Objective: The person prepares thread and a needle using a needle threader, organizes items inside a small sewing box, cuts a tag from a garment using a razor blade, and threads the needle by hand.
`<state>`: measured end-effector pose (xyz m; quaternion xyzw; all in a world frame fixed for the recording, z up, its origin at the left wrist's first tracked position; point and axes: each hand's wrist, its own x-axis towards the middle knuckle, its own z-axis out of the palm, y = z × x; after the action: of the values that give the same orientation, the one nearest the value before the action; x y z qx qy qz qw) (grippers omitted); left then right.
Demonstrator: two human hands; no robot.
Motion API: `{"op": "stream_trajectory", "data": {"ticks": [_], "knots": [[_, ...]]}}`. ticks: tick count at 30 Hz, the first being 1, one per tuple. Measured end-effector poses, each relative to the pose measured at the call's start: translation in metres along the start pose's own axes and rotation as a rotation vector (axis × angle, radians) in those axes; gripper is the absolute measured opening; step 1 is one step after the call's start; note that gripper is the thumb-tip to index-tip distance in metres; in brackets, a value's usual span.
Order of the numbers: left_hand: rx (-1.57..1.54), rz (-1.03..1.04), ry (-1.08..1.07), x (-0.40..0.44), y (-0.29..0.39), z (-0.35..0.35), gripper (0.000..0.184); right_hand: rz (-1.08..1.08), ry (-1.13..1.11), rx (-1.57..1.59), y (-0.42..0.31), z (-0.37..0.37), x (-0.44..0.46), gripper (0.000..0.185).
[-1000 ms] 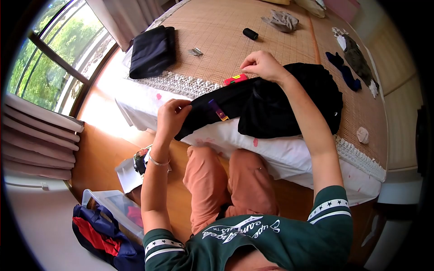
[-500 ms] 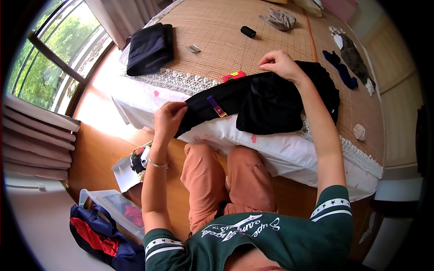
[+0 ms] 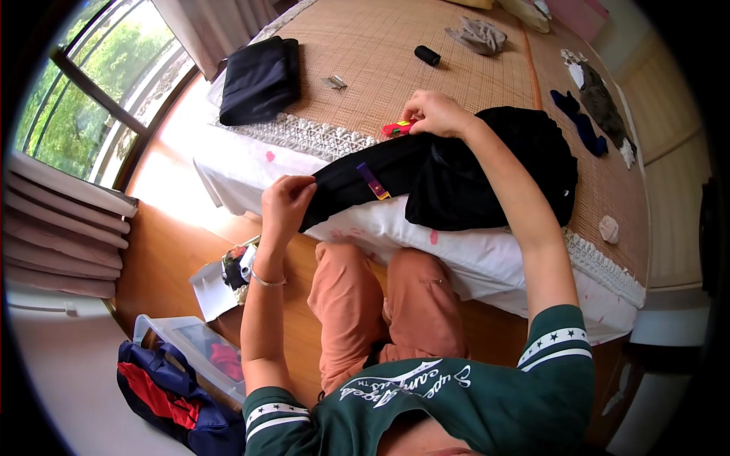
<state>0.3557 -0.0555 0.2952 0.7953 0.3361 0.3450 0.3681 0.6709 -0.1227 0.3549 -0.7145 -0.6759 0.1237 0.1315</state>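
Black trousers [image 3: 487, 178] lie along the near edge of the bed, bunched up at the right, with a narrower leg stretched to the left. My left hand [image 3: 285, 201] is closed in a pinch on the left end of that leg. A purple strip with a gold end [image 3: 373, 181] rests on the leg. My right hand [image 3: 441, 114] is beyond the cloth, its fingers closed at the right end of a small red object with yellow and green marks [image 3: 398, 129]. The fingers partly cover that object, and its kind is unclear.
The bed carries a woven mat [image 3: 365, 45]. On it lie folded black cloth [image 3: 261, 80], a black thread spool [image 3: 427, 55], a small silvery packet [image 3: 334, 82], a grey-beige cloth [image 3: 480, 36] and dark blue cloth [image 3: 579, 125]. A plastic bin [image 3: 190, 342] and bag [image 3: 163, 395] stand on the floor.
My right hand has moved left and down, from above the trousers to the small red object. My left hand keeps its pinch on the trouser leg. The view has shifted slightly.
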Motion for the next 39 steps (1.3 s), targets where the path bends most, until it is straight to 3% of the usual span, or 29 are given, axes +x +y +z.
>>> {"op": "stream_trajectory", "data": {"ticks": [13, 22, 25, 34, 39], "knots": [[-0.03, -0.035, 0.005, -0.002, -0.007, 0.002, 0.013, 0.011, 0.103, 0.126, 0.011, -0.018, 0.007, 0.022], [-0.037, -0.037, 0.033, -0.003, -0.008, 0.001, 0.013, 0.022, 0.083, 0.35, -0.031, -0.023, -0.007, 0.009], [-0.038, -0.051, 0.038, -0.007, -0.009, -0.003, 0.013, -0.064, 0.066, 0.43, -0.045, -0.016, -0.009, 0.007], [-0.136, -0.129, 0.083, -0.03, -0.027, -0.014, 0.013, -0.347, 0.046, 0.289, -0.09, 0.0, -0.029, 0.008], [-0.153, -0.157, 0.086, -0.044, -0.029, -0.021, 0.013, -0.23, 0.204, 0.343, -0.09, -0.013, -0.057, 0.009]]}}
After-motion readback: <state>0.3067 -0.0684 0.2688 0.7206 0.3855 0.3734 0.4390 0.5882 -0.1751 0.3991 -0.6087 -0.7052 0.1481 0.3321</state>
